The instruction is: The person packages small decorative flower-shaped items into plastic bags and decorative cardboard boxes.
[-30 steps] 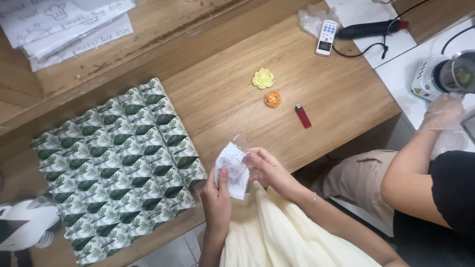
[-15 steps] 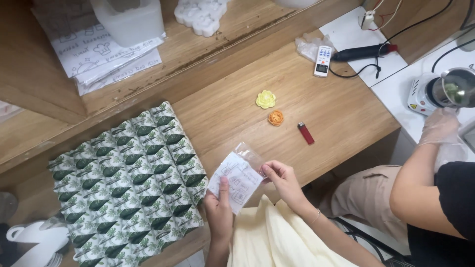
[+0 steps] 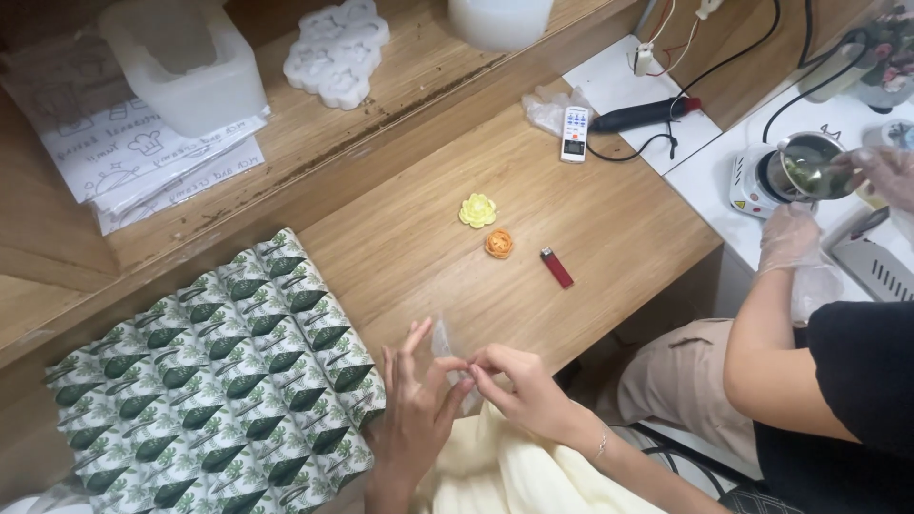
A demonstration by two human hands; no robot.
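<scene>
My left hand and my right hand meet at the table's near edge and pinch a small clear plastic bag between their fingertips. The bag stands edge-on and looks crumpled. Left of my hands lies a sheet of leaf-patterned green and white paper. Farther back on the wooden table sit a yellow flower-shaped piece, an orange flower-shaped piece and a red lighter. Pale yellow cloth covers my lap.
A co-worker sits at right, gloved hand by a metal pot on a small white heater. A white remote, a black tool with cord, white moulds, a frosted tub and printed sheets lie behind.
The view has tilted up toward the shelf. The bag, held flat and facing me before, is now turned edge-on and pinched between both hands' fingertips.
</scene>
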